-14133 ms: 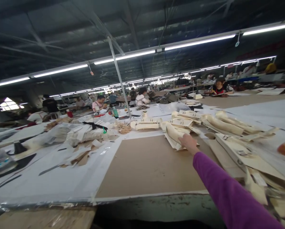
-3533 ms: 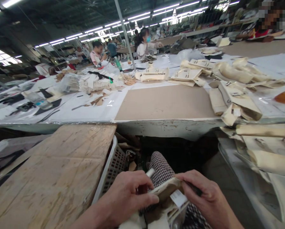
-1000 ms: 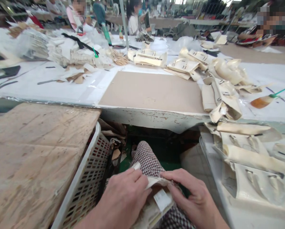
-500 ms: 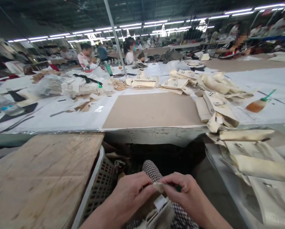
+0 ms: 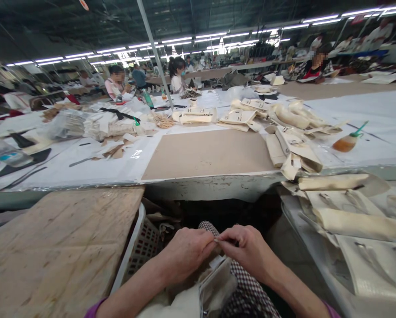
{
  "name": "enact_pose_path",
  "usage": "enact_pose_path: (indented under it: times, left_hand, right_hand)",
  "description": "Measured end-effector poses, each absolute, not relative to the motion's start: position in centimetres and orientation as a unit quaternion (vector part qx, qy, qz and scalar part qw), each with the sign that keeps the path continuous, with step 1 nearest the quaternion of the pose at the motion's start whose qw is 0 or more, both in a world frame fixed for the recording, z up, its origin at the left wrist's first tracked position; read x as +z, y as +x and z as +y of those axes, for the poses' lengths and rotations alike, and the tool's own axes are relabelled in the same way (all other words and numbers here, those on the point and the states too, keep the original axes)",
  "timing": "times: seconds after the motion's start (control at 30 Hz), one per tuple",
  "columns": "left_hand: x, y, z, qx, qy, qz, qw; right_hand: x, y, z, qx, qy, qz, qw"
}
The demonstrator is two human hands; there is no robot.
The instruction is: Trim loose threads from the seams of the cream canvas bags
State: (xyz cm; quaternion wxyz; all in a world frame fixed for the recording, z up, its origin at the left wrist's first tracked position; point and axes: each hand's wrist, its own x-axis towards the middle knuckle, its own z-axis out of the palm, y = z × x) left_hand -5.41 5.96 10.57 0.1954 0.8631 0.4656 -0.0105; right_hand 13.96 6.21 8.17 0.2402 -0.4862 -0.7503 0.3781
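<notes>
Over my lap lies a cream fabric piece (image 5: pixel 214 282) with a small white tag near its top edge. My left hand (image 5: pixel 188 247) is closed on the upper edge of this piece, fingers bent and thumb pressed in. Fingertip to fingertip with it, my right hand (image 5: pixel 246 247) pinches the same edge from the right. The bit between the fingertips is very small. Below the hands the piece hangs over a checkered trouser leg (image 5: pixel 247 291).
A table (image 5: pixel 211 152) spans the front, with cream bag pieces (image 5: pixel 294 148) and a glue bottle (image 5: pixel 345 142) at right. A wooden board (image 5: pixel 62 247) and plastic basket (image 5: pixel 143 243) stand left; more cream pieces (image 5: pixel 363 225) lie right. People sit beyond.
Both hands have risen slightly and their fingertips have come closer together. More of the cream piece and my forearms shows. The view has shifted a little.
</notes>
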Motion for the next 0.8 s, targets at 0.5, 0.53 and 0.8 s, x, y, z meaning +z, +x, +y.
enact_pose_path:
  times: [0.5,0.53,0.8]
  left_hand:
    - [17.3,-5.0,5.2,0.093,0.716,0.666,0.188]
    - [17.4,-4.9,4.7,0.103,0.705,0.67,0.21]
    - [15.1,-4.3,2.3,0.159,0.634,0.69,0.312]
  right_hand:
    - [18.0,15.2,3.2,0.483,-0.269,-0.77,0.319]
    - [18.3,15.4,2.9,0.454,-0.252,-0.808,0.279]
    - [12.7,15.7,1.0,0.154,-0.332,-0.929,0.053]
